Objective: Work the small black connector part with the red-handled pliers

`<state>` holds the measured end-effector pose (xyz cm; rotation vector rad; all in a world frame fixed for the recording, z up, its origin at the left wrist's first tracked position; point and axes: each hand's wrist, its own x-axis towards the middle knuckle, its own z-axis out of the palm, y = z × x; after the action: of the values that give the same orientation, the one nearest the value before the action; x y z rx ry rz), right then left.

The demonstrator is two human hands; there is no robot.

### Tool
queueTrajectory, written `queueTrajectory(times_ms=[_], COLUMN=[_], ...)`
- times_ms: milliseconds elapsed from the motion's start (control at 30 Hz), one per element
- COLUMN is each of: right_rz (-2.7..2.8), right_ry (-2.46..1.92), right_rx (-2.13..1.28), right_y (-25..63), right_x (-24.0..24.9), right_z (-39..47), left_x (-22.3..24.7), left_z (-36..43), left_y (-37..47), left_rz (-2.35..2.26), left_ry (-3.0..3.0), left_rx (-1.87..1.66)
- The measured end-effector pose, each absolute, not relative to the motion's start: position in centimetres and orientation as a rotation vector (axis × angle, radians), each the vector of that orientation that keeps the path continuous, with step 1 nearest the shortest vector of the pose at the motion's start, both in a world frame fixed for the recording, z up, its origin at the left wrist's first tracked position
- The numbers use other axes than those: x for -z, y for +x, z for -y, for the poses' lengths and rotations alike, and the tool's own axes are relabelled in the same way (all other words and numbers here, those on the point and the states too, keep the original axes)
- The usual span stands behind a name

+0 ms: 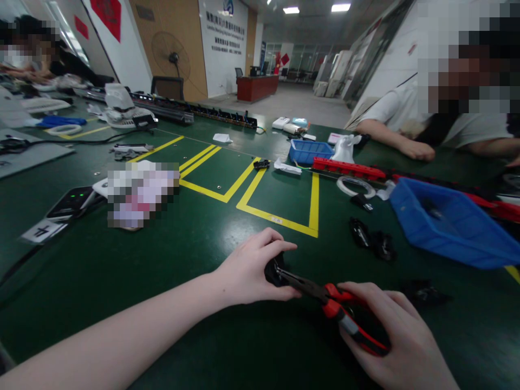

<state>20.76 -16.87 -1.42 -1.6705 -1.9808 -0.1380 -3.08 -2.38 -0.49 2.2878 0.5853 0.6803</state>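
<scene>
Right hand (pixel 402 333) wrapped round red-handled pliers (pixel 332 307); left hand (pixel 249 265) pinches black piece (pixel 273 272) at tips; brace steady, squeeze gently.

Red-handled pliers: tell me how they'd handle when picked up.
The pliers are probably heavy for their size, since the nose looks metal. The handles may swing about the visible pivot. Their red-and-black grips look coated, so slipping seems unlikely.

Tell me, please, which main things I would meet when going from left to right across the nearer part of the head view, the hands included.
Black device with green lights → left hand → red-and-black-handled needle-nose pliers → right hand → larger blue plastic bin.
</scene>
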Motion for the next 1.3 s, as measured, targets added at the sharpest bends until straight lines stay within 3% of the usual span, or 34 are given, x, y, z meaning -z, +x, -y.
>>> queueTrajectory(times_ms=[300, 1300], right_rz=[2.183, 2.207], right_ry=[-1.578, -1.5], right_rx=[0.309, 0.279], right_y=[20.84, 20.64], right_x=[0.51, 0.82], right_z=[16.32, 16.34], left_x=[0.21, -0.18], left_z=[2.57, 2.98], left_y=[-3.22, -2.72], left_rz=[-0.467, -0.28], left_ry=[2.434, 2.454], left_rx=[-0.59, -0.441])
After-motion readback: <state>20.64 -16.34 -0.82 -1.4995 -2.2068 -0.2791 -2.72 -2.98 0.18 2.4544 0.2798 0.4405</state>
